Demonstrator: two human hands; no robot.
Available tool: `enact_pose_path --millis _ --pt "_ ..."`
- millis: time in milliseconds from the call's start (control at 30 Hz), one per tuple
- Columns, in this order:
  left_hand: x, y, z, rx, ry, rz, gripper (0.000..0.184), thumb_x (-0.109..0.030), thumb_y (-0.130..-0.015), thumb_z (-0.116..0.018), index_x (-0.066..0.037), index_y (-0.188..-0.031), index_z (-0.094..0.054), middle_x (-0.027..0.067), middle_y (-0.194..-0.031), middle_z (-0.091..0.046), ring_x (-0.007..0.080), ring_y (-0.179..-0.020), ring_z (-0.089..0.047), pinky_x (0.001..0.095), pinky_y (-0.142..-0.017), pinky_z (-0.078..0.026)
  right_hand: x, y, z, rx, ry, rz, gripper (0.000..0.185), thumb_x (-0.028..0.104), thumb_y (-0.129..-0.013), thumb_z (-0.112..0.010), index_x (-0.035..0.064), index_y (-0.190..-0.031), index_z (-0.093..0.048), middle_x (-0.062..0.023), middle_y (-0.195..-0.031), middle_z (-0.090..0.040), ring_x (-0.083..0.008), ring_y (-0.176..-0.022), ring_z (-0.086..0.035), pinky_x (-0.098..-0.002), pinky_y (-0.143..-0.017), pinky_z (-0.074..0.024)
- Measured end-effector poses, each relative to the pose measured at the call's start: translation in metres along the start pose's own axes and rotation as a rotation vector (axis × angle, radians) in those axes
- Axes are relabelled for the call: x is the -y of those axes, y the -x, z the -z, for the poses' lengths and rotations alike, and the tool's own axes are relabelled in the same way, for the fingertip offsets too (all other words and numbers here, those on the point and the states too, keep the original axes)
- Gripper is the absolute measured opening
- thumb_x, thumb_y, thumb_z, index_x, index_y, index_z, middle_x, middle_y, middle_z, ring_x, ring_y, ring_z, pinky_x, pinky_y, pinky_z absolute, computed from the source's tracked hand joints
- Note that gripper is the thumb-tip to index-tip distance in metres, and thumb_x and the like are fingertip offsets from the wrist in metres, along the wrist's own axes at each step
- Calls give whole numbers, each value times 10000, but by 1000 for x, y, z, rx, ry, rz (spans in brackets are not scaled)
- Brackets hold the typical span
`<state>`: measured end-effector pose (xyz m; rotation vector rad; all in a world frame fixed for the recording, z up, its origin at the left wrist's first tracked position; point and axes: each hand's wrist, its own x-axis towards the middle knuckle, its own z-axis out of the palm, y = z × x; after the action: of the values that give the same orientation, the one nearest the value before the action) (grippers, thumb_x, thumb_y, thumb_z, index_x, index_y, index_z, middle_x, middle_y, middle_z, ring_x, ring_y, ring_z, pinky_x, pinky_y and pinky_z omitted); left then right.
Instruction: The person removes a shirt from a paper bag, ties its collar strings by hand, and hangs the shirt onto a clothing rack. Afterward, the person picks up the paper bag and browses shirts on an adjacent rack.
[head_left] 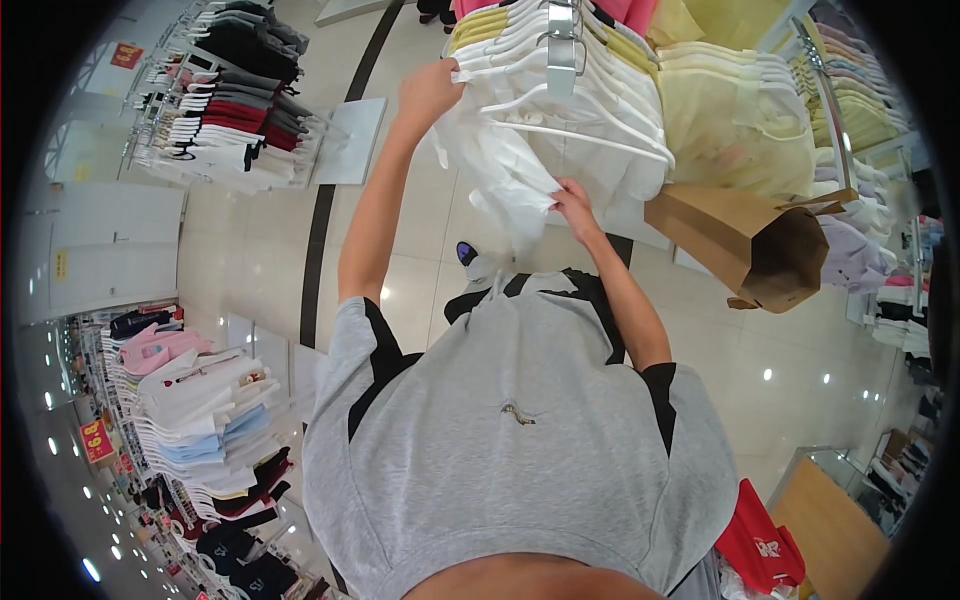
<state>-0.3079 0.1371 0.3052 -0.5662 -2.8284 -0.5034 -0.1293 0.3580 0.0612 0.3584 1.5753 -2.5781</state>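
Observation:
A thin white garment [500,175] hangs stretched between my two hands, in front of a rack of clothes. My left hand [430,92] is closed on its upper left part, close to the white hangers. Lower and to the right, my right hand [573,208] pinches the garment's edge between thumb and fingers. An empty-looking white hanger [590,135] hangs just right of the garment, its bar uncovered. Behind it, more white clothes [635,110] hang in a row from a metal rail arm [562,50].
A brown paper bag [705,235] hangs open at the right, below pale yellow clothes [735,120]. Racks of dark and red clothes [240,110] and of white shirts [200,400] stand on the left. A red item [762,540] lies at the lower right.

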Motion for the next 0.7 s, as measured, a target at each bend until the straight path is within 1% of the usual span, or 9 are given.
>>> enact_pose_path --millis 133,233,333,433,500,567,600,633,700 --pt "-21 7 18 -8 -1 -12 303 -271 -787 -639 -90 -1022 -698 189 -824 -688 382 -812 -658 438 -735 -513 8 -6 -16 206 33 -30 265 58 -882 -580 39 -1146 -597 -52 -1046 -619 -119 -742 -569 -277 -697 -506" --pt "-24 8 16 -6 181 -15 329 -274 -788 -641 -72 -1043 -694 202 -830 -686 364 -808 -665 421 -742 -513 28 -11 -39 255 29 -86 414 123 -925 -564 27 -1322 -497 -67 -1138 -591 -114 -799 -568 -295 -737 -501" --pt "-33 10 20 33 393 20 346 -286 -797 -643 -47 -1044 -682 197 -840 -682 324 -789 -657 392 -733 -502 32 -29 -56 171 36 20 565 85 -895 -605 60 -1420 -399 -126 -1437 -440 -110 -757 -570 -291 -716 -513" --pt "-42 16 33 126 515 49 347 -295 -812 -641 -30 -1034 -666 165 -848 -668 266 -766 -627 359 -720 -487 35 -46 -64 255 303 123 720 61 -857 -654 86 -1487 -305 -103 -1470 -399 -150 -836 -593 -324 -773 -517" --pt "-52 23 48 191 555 38 337 -292 -824 -637 -22 -1026 -655 141 -851 -657 235 -757 -607 342 -712 -480 20 -69 -74 286 436 441 680 65 -886 -619 113 -1488 -306 -73 -1438 -434 -150 -884 -598 -322 -779 -505" --pt "-63 33 68 248 577 6 321 -280 -838 -630 -14 -1018 -644 118 -851 -647 213 -751 -590 328 -704 -475 -8 -102 -68 293 494 599 621 78 -886 -618 114 -1452 -366 -71 -1384 -493 -171 -927 -607 -336 -790 -498" --pt "-64 34 74 256 562 -24 311 -271 -841 -628 -11 -1012 -642 115 -855 -648 207 -752 -589 326 -700 -474 -23 -120 -60 286 486 598 584 89 -871 -635 101 -1415 -424 -83 -1345 -533 -193 -946 -613 -351 -798 -496" --pt "-63 37 79 263 547 -52 301 -262 -845 -626 -8 -1006 -640 113 -860 -648 201 -753 -588 324 -696 -473 -23 -121 -58 259 578 566 525 115 -860 -652 86 -1356 -481 -98 -1282 -570 -210 -947 -617 -360 -801 -494" --pt "-57 40 86 265 546 -43 261 -242 -864 -624 -15 -993 -638 84 -859 -643 171 -755 -573 306 -697 -464 -7 -111 -57 186 864 467 404 183 -844 -686 56 -1216 -594 -130 -1134 -640 -239 -933 -624 -373 -801 -490"
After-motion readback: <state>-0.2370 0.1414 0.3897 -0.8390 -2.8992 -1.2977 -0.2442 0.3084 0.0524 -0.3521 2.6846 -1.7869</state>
